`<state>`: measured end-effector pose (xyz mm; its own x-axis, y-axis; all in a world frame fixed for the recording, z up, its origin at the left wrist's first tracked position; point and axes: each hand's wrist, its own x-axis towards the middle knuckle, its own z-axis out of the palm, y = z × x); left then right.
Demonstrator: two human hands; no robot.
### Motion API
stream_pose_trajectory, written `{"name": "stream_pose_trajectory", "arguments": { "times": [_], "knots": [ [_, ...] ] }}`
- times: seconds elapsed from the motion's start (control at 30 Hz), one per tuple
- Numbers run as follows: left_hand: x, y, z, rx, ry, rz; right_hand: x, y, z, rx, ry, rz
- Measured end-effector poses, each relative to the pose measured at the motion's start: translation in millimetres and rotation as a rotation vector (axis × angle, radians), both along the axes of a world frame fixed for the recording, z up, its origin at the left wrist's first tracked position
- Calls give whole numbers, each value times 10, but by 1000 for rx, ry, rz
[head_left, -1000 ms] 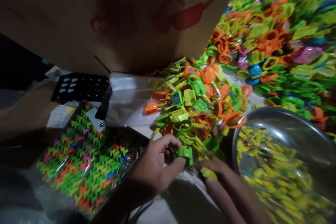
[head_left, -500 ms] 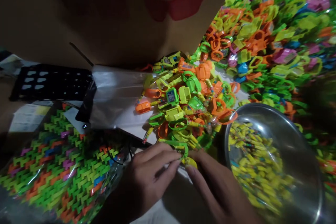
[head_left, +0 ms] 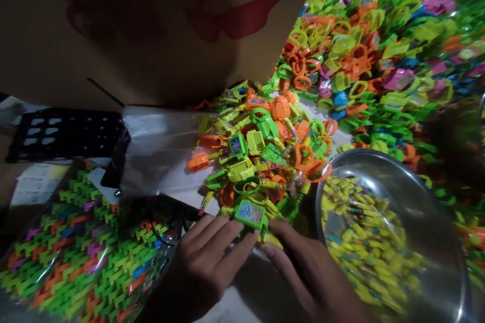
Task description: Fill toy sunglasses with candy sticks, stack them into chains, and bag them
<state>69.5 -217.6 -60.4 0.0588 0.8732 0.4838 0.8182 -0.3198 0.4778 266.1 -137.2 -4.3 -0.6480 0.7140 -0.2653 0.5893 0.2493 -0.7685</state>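
Observation:
My left hand [head_left: 217, 250] is closed on a green toy watch [head_left: 250, 213], whose picture face is turned up. In my right hand [head_left: 299, 257], thumb and fingers pinch a small yellow packet [head_left: 272, 240] right beside the watch; its far part is hidden by the fingers. Just beyond both hands lies a heap of toy watches [head_left: 255, 142] in green, yellow and orange, with small yellow packets among them. To the right of my right hand, a steel bowl [head_left: 428, 212] holds many more yellow packets [head_left: 364, 242] with bits of other colours.
A cardboard box [head_left: 159, 25] with a red glasses print stands behind. More colourful watches [head_left: 364, 55] are piled at the right. Clear plastic [head_left: 159, 146] lies left of the heap, near a black perforated tray [head_left: 64, 133]. A clear bag of coloured pieces [head_left: 83, 247] sits at lower left.
The green watch has turned in my left hand, so its picture face now shows upward. My right hand still pinches the yellow packet. The view has shifted slightly.

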Motion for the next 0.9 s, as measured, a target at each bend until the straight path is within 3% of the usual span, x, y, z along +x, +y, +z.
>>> {"name": "stream_pose_trajectory", "arguments": {
  "times": [0.23, 0.57, 0.73, 0.9],
  "knots": [
    [15, 7, 26, 46, 11, -2, 3, 10, 15, 141, 6, -5],
    [36, 115, 25, 122, 52, -56, 64, 84, -83, 0, 141, -72],
    [16, 334, 9, 100, -24, -110, 384, 252, -69, 254, 16, -341],
    [63, 637, -26, 149, 42, -33, 769, 474, -98, 414, -70, -410]
  ]
}}
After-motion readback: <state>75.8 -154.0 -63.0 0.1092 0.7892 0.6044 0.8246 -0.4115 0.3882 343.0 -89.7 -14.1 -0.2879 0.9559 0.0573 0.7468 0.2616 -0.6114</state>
